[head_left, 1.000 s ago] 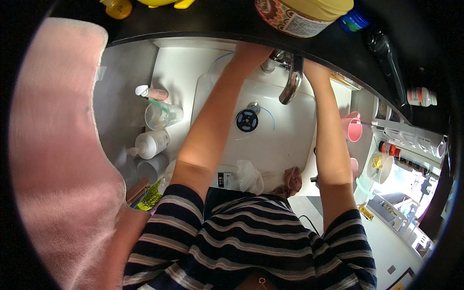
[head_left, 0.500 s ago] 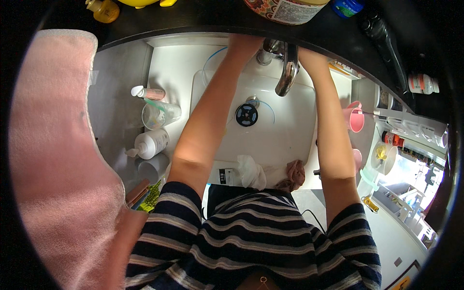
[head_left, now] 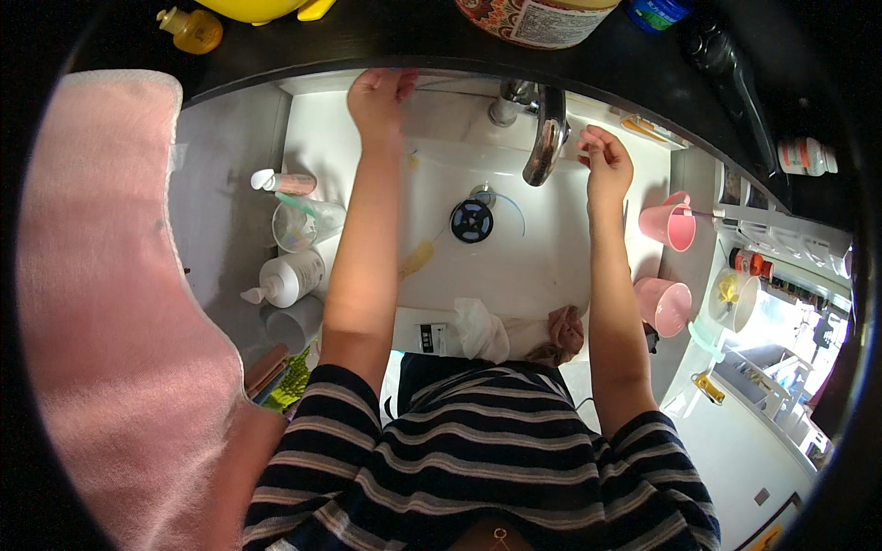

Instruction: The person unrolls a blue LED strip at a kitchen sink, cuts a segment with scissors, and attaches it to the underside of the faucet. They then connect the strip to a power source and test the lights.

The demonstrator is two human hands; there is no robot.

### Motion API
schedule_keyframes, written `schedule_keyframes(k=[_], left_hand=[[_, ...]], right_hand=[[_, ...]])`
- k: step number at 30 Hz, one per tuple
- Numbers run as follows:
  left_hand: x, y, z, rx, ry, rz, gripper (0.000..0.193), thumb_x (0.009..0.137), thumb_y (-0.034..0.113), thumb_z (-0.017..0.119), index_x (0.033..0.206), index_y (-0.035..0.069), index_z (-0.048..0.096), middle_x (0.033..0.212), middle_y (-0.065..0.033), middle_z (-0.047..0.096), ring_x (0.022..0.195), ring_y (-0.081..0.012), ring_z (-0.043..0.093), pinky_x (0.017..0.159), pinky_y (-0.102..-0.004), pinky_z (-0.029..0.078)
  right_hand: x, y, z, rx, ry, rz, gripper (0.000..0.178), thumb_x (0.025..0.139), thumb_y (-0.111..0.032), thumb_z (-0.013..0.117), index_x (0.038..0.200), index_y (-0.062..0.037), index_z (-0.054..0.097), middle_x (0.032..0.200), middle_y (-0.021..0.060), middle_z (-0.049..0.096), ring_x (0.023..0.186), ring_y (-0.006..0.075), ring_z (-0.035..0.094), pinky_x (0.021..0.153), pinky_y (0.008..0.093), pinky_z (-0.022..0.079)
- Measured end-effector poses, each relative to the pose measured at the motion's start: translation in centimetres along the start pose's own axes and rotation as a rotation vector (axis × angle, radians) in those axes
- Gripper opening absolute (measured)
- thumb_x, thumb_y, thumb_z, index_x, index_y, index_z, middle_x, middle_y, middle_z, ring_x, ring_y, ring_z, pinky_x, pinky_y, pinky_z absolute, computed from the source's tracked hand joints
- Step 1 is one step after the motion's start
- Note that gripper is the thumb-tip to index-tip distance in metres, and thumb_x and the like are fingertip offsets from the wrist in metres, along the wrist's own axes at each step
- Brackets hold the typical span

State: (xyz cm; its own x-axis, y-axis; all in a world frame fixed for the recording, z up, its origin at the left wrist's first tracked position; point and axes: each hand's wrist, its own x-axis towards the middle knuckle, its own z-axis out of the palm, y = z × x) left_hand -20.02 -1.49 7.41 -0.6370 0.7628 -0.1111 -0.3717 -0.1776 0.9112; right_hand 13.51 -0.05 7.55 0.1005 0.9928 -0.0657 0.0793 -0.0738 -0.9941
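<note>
At the far left of the white washbasin (head_left: 542, 266), my left hand (head_left: 378, 103) is closed in a pinch close under the dark shelf edge. A thin pale line shows beside its fingertips, but what they hold is unclear. My right hand (head_left: 606, 170) is to the right of the chrome faucet (head_left: 548, 138), its fingers curled toward the thumb; anything between them is too small to make out. Between my forearms, a black round disc with openings (head_left: 471, 221) sits in the basin. A thin blue cord (head_left: 520, 213) curves beside it, near the overflow hole.
On the left stand a pump bottle (head_left: 292, 277), a clear cup (head_left: 296, 225) and a pink towel (head_left: 119, 275). Pink cups (head_left: 663, 306) are on the right. A white cloth (head_left: 480, 331) and a brown cloth (head_left: 562, 332) lie on the near rim. The dark shelf (head_left: 367, 41) overhangs the back.
Both hands have come out from under the shelf edge into sight. My left hand has moved left, and my right hand has drawn back toward me beside the faucet.
</note>
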Motion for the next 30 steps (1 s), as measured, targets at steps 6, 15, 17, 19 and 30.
schedule_keyframes(k=[6, 15, 17, 19, 30], left_hand=[[0.5, 2.1, -3.3, -0.078, 0.098, -0.009, 0.015, 0.098, 0.000, 0.059, 0.110, -0.008, 0.062, 0.098, -0.0181, 0.073, 0.079, -0.0176, 0.070, 0.065, -0.0243, 0.059], [0.6, 3.8, -5.3, -0.168, 0.326, 0.091, 0.015, 0.100, 0.001, 0.056, 0.110, -0.007, 0.063, 0.097, -0.0163, 0.073, 0.077, -0.0147, 0.070, 0.062, -0.0214, 0.060], [0.2, 4.0, -4.5, -0.216, 0.412, 0.138, 0.014, 0.100, 0.002, 0.055, 0.110, -0.006, 0.062, 0.097, -0.0150, 0.072, 0.076, -0.0138, 0.069, 0.063, -0.0213, 0.059], [-0.1, 4.1, -4.1, -0.257, 0.484, 0.192, 0.014, 0.101, 0.002, 0.054, 0.109, -0.005, 0.062, 0.096, -0.0141, 0.071, 0.077, -0.0144, 0.068, 0.064, -0.0216, 0.059], [0.5, 8.6, -3.6, -0.281, 0.642, 0.423, 0.010, 0.099, 0.000, 0.049, 0.102, -0.005, 0.058, 0.096, -0.0135, 0.069, 0.079, -0.0173, 0.067, 0.065, -0.0238, 0.060]], right_hand=[[0.1, 2.6, -0.2, 0.052, -0.009, 0.194, 0.023, 0.099, 0.003, 0.050, 0.113, 0.0007, 0.068, 0.103, 0.0065, 0.073, 0.084, 0.0127, 0.068, 0.072, 0.0250, 0.055], [-0.6, 4.3, 1.3, 0.080, -0.109, 0.303, 0.021, 0.098, 0.000, 0.052, 0.109, -0.0045, 0.070, 0.100, 0.0044, 0.073, 0.084, 0.0130, 0.069, 0.071, 0.0255, 0.054], [-0.7, 4.9, 1.6, 0.101, -0.124, 0.321, 0.021, 0.098, 0.000, 0.053, 0.108, -0.0048, 0.071, 0.100, 0.0044, 0.073, 0.084, 0.0136, 0.069, 0.070, 0.0254, 0.054], [-1.1, 5.4, 2.8, 0.107, -0.148, 0.333, 0.021, 0.098, 0.000, 0.054, 0.108, -0.0043, 0.071, 0.100, 0.0047, 0.073, 0.083, 0.0143, 0.069, 0.070, 0.0257, 0.054], [-2.5, 6.5, 15.2, 0.369, -0.321, 0.332, 0.030, 0.095, -0.022, 0.069, 0.117, -0.0013, 0.067, 0.100, 0.0106, 0.074, 0.079, 0.0227, 0.072, 0.065, 0.0321, 0.057]])
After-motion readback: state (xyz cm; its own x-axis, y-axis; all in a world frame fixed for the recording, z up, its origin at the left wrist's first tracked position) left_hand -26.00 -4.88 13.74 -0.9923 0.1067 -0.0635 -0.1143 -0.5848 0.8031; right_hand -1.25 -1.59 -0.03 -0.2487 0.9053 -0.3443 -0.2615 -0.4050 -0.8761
